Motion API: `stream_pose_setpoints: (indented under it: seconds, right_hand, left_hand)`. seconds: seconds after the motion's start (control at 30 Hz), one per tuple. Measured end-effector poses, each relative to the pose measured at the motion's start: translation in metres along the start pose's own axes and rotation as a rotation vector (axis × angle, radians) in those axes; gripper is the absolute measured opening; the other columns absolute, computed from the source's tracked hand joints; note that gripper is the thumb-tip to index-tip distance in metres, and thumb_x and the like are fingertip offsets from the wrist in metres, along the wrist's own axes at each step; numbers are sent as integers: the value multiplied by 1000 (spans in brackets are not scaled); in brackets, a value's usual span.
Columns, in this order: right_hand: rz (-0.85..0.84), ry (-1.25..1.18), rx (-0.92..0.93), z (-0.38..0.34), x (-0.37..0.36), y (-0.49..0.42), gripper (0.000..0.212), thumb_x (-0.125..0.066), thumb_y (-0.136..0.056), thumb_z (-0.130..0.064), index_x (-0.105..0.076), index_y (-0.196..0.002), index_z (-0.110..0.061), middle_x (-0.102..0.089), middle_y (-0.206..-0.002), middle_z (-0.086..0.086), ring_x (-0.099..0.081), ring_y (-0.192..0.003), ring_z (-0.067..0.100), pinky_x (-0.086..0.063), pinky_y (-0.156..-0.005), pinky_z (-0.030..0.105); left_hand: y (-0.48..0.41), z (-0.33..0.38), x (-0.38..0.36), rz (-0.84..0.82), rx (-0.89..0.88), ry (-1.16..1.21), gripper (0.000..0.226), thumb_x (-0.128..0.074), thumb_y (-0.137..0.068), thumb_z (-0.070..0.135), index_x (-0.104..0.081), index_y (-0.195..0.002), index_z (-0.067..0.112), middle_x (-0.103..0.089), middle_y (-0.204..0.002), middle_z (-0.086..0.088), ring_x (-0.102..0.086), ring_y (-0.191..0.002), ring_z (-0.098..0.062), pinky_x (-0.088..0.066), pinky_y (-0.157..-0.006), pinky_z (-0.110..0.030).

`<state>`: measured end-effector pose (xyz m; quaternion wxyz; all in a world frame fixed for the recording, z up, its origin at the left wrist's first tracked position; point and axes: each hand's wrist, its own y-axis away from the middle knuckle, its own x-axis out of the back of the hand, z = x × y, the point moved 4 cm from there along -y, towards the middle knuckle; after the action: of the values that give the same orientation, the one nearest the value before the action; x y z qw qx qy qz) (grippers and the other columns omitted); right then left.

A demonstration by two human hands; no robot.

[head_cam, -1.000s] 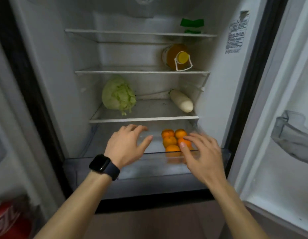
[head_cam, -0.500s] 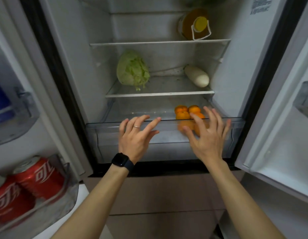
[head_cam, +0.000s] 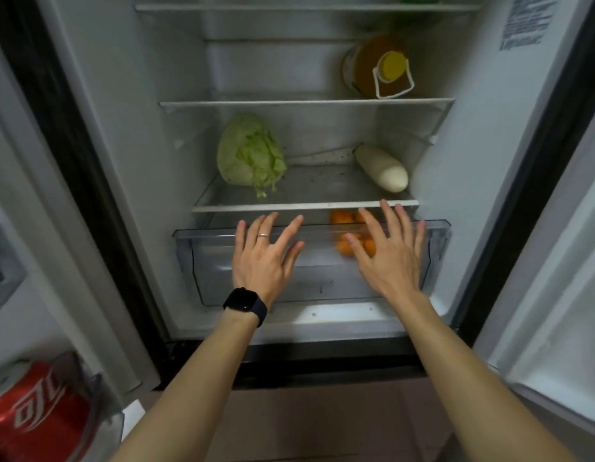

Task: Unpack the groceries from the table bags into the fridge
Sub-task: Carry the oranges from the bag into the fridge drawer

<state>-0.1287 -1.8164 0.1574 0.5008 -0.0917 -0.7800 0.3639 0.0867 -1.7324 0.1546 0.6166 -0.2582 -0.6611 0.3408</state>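
Left hand (head_cam: 262, 261), right hand (head_cam: 389, 258): fingers spread straight, grip empty, at crisper drawer (head_cam: 437, 233) front. Tangerines (head_cam: 342, 216) inside drawer, right end. Drawer likely stiff, light plastic; push evenly on front wall. Tangerines may roll.

Home kitchen, most likely. Household fridge (head_cam: 139, 128) stands open and fills the frame. Cabbage (head_cam: 249, 151) and white radish (head_cam: 382, 168) on the middle shelf. Oil bottle (head_cam: 376, 68) upper right. Tangerines (head_cam: 342, 216) in the clear crisper drawer (head_cam: 322, 278) at centre. Red cola can (head_cam: 32, 415) in the door bin (head_cam: 104, 408), lower left. Brown floor (head_cam: 322, 421) along the bottom edge.
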Motion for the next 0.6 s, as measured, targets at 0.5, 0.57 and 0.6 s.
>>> stream_pose_setpoints:
  seconds: [0.5, 0.57, 0.6]
  right_hand:
    - [46, 31, -29, 13, -67, -48, 57, -31, -98, -59, -51, -143, -30, -44, -153, 4, -25, -149, 25, -14, -120, 52]
    - [62, 31, -30, 13, -65, -49, 55, -33, -97, -59, -54, -140, -31, -48, -150, 3, -30, -146, 25, -15, -120, 52]
    - [60, 42, -35, 12, -64, -49, 54, -34, -97, -59, -54, -139, -32, -49, -149, 2, -31, -145, 24, -15, -119, 51]
  left_hand:
    - [-44, -17, -75, -13, 109, 84, 43, -46, -98, 44, -56, -138, 32, -57, -138, -10, -43, -134, -31, -20, -116, -50]
    - [-44, -17, -77, 22, 105, 74, 41, -50, -96, 43, -60, -133, 30, -59, -133, -11, -46, -129, -31, -22, -114, -50]
    - [-44, -17, -77, 24, 104, 70, 40, -50, -96, 44, -61, -132, 30, -59, -132, -11, -47, -128, -31, -22, -114, -50]
